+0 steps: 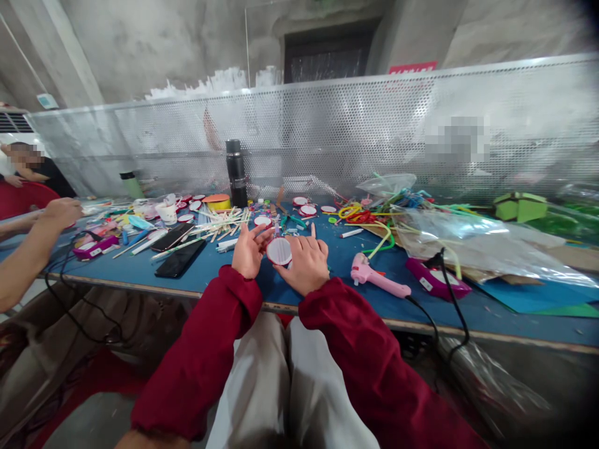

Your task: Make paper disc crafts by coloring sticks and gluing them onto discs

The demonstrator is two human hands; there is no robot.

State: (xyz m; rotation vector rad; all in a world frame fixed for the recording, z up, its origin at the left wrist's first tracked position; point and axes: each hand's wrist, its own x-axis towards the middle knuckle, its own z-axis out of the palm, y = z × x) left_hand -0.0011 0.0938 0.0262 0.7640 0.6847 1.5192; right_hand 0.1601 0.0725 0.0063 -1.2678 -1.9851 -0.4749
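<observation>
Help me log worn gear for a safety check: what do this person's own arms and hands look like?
The left sleeve and right sleeve are dark red, loose and wrinkled, gathered at the wrists, with no visible markings. The left hand and right hand are ungloved.

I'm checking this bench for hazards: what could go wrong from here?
The pink glue gun lies beside the right hand, which holds a red-rimmed white disc; if hot, which I can't tell, it could burn. Its black cord runs over the edge of the table, so a snag might drag it off. The black smartphone near the front edge could get knocked down.
</observation>
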